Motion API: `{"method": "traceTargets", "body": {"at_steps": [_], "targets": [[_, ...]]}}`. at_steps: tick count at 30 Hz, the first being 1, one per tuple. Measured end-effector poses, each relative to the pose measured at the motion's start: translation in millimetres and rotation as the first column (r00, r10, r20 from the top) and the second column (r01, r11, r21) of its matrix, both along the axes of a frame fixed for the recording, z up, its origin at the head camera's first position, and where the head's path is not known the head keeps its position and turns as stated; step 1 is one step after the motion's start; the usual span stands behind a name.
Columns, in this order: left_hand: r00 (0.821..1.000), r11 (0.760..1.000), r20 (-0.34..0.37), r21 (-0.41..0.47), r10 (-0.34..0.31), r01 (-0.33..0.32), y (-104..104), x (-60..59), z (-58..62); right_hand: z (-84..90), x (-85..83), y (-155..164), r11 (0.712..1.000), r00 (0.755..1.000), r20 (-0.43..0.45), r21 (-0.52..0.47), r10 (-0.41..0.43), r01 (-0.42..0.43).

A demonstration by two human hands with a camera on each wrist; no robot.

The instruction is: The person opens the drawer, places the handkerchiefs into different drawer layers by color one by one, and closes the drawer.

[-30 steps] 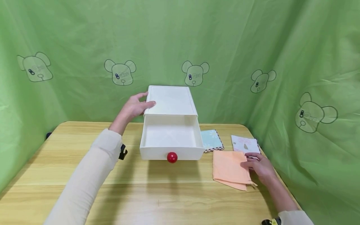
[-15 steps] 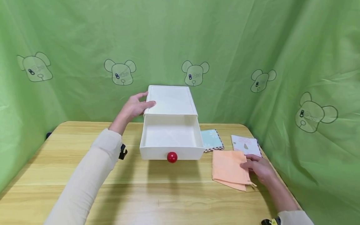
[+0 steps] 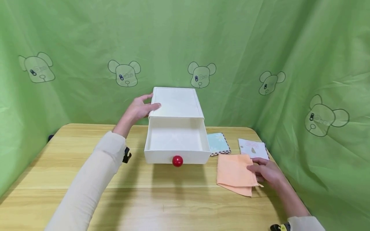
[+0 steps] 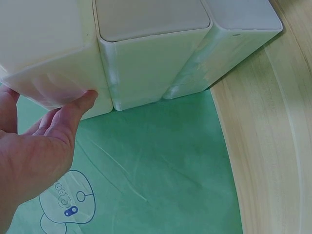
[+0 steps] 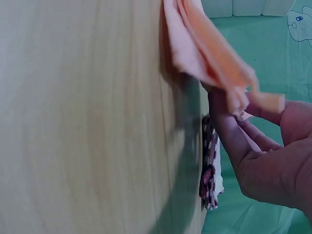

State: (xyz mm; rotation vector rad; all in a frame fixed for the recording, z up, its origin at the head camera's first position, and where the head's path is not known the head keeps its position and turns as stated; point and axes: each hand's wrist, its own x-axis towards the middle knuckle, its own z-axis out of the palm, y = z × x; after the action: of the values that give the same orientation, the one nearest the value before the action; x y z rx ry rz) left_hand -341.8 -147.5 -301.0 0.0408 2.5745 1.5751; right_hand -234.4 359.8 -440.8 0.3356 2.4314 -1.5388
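The left hand (image 3: 138, 109) gripped a white box (image 3: 177, 102); the right hand (image 3: 270, 173) pinched a peach cloth (image 3: 234, 171).
Mid-frame, the left thumb lay on the box's top, above an open drawer (image 3: 162, 157); just right sat a blue cloth (image 3: 217, 143); lower right, the peach cloth had shifted slightly left, its right edge between thumb and fingers, so it moved under control, outside the drawer.

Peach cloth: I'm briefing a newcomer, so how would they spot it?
At the wooden table, find the white drawer. To its right, the right hand pinches the peach cloth. Unlike the patterned blue cloth and white cloth behind, it's plain.
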Motion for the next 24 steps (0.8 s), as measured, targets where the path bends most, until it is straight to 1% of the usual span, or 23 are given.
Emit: {"method": "traceTargets", "body": {"at_steps": [4, 9, 13, 20, 24], "targets": [[1.000, 1.000, 0.004, 0.004, 0.000, 0.000, 0, 0.4, 0.7, 1.5, -1.9, 0, 1.000, 1.000, -0.003, -0.020, -0.001, 0.001], [1.000, 1.000, 0.008, 0.013, 0.001, -0.001, 0, -0.1, 0.3, 5.7, -0.3, -3, 0.997, 0.999, -0.022, -0.074, -0.028, 0.026], [1.000, 1.000, 0.003, 0.017, -0.001, 0.001, 0, -0.4, 0.1, 8.7, 0.9, -4, 0.992, 0.999, -0.040, -0.127, -0.024, 0.018], [1.000, 1.000, 0.003, 0.026, 0.002, -0.002, 0, -0.4, 0.3, 17.1, 1.5, -9, 0.985, 0.998, -0.063, -0.174, -0.021, 0.010], [1.000, 1.000, 0.007, 0.029, 0.003, -0.003, 0, 0.1, 0.5, 24.9, 1.4, -14, 0.974, 0.997, -0.077, -0.227, -0.027, 0.009]]}}
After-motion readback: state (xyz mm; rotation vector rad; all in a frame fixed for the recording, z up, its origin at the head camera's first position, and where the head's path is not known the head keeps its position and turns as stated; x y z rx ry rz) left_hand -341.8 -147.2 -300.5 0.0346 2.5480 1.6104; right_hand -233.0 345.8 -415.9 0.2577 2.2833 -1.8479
